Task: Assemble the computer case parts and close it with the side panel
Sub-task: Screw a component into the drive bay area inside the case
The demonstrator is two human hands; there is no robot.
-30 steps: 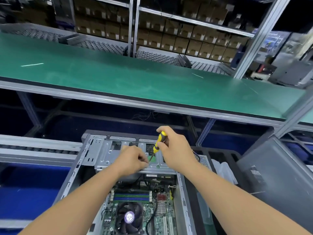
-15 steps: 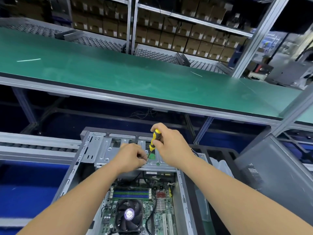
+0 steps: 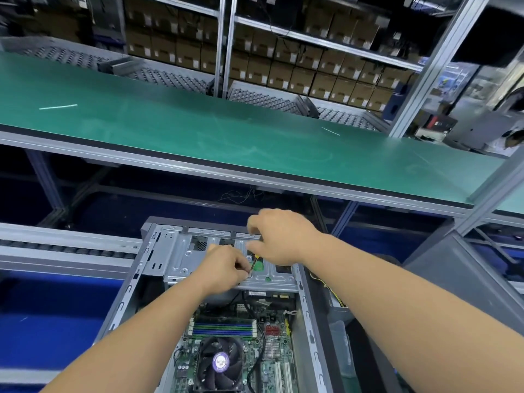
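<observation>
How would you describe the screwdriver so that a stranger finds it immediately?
Look at the open computer case below the green bench. On its grey metal bracket, between both hands, is the screwdriver. Only its thin shaft and some yellow handle show.

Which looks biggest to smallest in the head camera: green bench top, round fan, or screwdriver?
1. Green bench top: by far the largest.
2. Round fan.
3. Screwdriver: smallest, though the right hand hides most of it.
</observation>
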